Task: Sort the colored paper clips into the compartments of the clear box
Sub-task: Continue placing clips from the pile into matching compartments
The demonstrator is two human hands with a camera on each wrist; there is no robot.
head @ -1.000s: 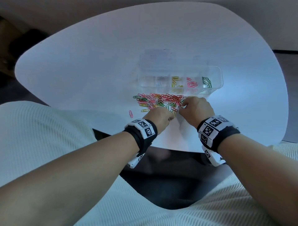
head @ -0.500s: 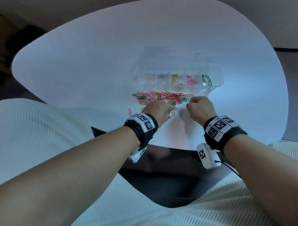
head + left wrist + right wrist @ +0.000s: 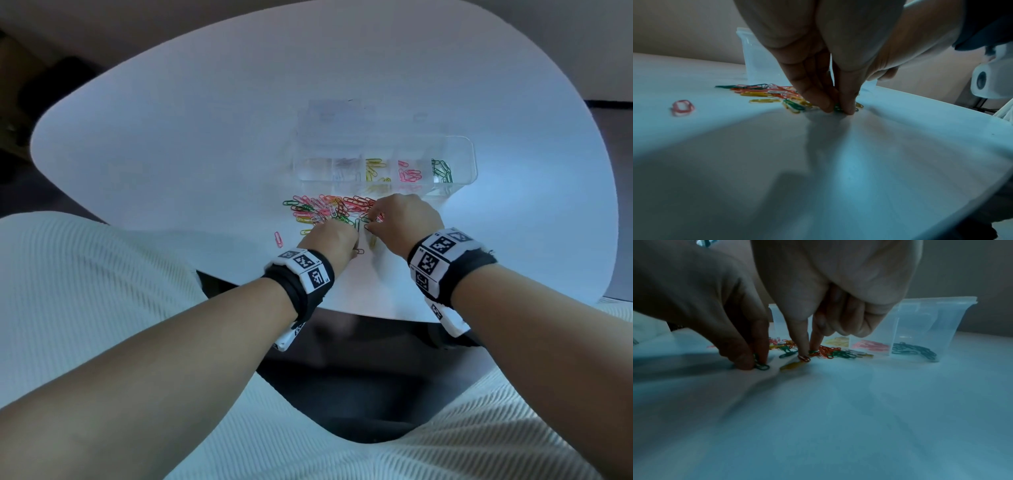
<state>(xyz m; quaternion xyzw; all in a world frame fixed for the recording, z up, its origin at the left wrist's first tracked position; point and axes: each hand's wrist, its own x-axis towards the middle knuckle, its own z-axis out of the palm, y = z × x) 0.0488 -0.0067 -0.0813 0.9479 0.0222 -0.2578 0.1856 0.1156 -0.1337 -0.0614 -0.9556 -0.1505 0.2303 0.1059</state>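
Observation:
A heap of loose colored paper clips (image 3: pixel 325 209) lies on the white table (image 3: pixel 171 154), just in front of the clear box (image 3: pixel 459 150). The box's compartments hold pale clips (image 3: pixel 346 168), yellow clips (image 3: pixel 375 169), pink clips (image 3: pixel 409 173) and green clips (image 3: pixel 442 169). My left hand (image 3: pixel 838 109) is at the heap's near edge, thumb and forefinger pinching a green clip (image 3: pixel 761 365) against the table. My right hand (image 3: pixel 809 354) is close beside it on the right. Its thumb and forefinger tips press down around a red clip (image 3: pixel 804 358), the other fingers curled.
A single pink clip (image 3: pixel 278 238) lies apart, left of the heap. The box's clear lid (image 3: pixel 339 116) stands open behind the box. The table's near edge (image 3: pixel 342 310) runs just behind both wrists, with my lap in white fabric below.
My right hand, drawn back from the heap half a second ago, has moved forward and left into it again, beside the left hand. The left hand has stayed at the heap's near edge.

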